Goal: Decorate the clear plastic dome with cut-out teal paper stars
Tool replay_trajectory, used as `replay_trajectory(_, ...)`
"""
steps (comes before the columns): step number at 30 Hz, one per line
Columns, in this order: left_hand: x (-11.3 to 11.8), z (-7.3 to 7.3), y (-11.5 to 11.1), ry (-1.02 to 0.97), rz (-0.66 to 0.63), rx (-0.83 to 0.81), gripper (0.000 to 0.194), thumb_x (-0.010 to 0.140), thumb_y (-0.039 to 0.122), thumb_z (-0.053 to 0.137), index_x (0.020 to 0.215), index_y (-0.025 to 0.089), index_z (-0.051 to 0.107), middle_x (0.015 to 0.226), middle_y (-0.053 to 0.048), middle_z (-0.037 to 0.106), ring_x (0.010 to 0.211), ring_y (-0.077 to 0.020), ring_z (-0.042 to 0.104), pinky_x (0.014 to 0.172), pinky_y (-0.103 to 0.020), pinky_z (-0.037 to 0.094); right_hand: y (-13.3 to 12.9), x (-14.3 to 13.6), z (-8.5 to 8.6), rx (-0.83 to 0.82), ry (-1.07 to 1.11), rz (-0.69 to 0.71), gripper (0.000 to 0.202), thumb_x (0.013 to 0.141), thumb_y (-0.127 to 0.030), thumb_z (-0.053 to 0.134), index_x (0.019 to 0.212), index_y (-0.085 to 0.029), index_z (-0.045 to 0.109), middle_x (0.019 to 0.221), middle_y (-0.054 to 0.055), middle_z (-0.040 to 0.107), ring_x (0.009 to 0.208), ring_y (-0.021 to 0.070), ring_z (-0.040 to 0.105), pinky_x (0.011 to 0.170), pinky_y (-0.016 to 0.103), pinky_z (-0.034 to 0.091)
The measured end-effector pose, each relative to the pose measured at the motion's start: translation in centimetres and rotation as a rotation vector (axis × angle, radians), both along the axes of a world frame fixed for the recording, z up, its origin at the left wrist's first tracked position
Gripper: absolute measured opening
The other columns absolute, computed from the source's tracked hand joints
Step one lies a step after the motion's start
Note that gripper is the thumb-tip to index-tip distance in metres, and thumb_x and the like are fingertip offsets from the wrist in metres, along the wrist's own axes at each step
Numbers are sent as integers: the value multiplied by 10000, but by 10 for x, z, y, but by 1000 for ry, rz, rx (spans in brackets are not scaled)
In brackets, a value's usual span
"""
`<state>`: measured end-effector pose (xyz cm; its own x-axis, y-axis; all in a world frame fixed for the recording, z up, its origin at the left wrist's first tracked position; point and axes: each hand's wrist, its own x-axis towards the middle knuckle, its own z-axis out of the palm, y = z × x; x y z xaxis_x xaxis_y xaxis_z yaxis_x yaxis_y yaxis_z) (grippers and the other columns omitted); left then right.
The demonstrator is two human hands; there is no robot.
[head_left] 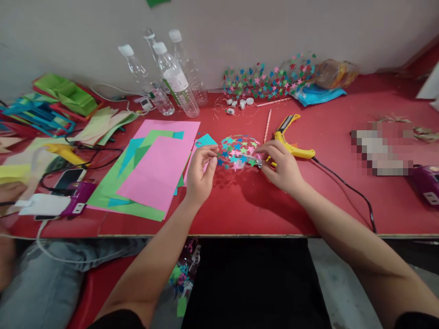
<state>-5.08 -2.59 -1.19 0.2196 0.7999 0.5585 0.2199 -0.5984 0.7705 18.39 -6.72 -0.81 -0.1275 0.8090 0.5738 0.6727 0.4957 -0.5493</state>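
Star-dotted film piece [233, 160]: just left of the yellow glue gun [302, 151], between the hands; its clear wall is so faint that its outline is hard to trace.
Left hand [200, 171]: at the piece's left end, fingers curved, thumb a little apart from them; I cannot tell whether this grip touches the film.
Right hand [281, 167]: between the piece and the glue gun, bent fingers over the piece's right end; I cannot tell whether the grip pinches it.
Covered parts: the right hand hides some of the glue gun's near side; a pixelated patch [382, 151] right of the gun masks what lies there.
Cut off: a purple socket block [430, 185] far right of the gun, and another person's hand [12, 192] far to its left.
Label: a capped bottle [176, 80], behind and left of the gun, wears a pale and green label, its print too small to read.
Around: pink sheet [154, 167] left of the gun; larger starred roll [269, 80] and blue packet [318, 95] behind it; striped stick [268, 125] just beside it.
In the way: the gun's black cord [346, 183] trails right across the red bench [226, 217] to its front edge.
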Motion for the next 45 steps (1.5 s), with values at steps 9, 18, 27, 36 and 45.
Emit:
replay_trajectory(9, -3, -5, 19, -26, 123, -210, 387, 859, 519, 637, 1113, 236, 563, 1263, -103, 588, 1202, -231, 565, 1014, -410, 460, 5, 2, -3, -134, 174, -109, 275, 856, -157, 517, 1105, -236, 601, 1129, 88, 618, 807, 190, 649, 674, 364, 565)
replay_trajectory(18, 26, 10, 22, -247, -3, -880, 556, 743, 424, 750, 1178, 213, 475, 1025, -58, 617, 815, -176, 645, 631, -278, 512, 9, -3, -11, -273, 255, -30, 284, 898, -204, 517, 1181, -216, 544, 1197, 106, 643, 929, 205, 688, 736, 365, 591)
replay_trajectory(27, 21, 23, 34, -471, 41, -891, 394, 610, 346, 799, 894, 209, 561, 725, 32, 594, 556, -99, 554, 473, -212, 455, 7, 0, -4, -239, 311, -21, 348, 898, -195, 494, 1245, -226, 504, 1206, 111, 600, 998, 212, 667, 727, 350, 578)
replay_trajectory(36, 15, 28, 60, -644, 52, -733, 355, 646, 402, 789, 876, 222, 587, 813, 15, 622, 615, -111, 593, 513, -236, 447, 8, -4, -10, -229, -507, -127, 245, 884, -229, 549, 1075, -135, 670, 1051, 142, 679, 960, 293, 557, 865, 430, 456)
replay_trajectory(45, 11, 15, 55, -652, 71, -815, 368, 630, 422, 800, 852, 218, 590, 808, 9, 608, 596, -103, 549, 481, -212, 418, 16, -9, -17, -317, -683, -311, 303, 881, -196, 509, 1156, -109, 601, 1044, 159, 637, 948, 302, 536, 815, 391, 426)
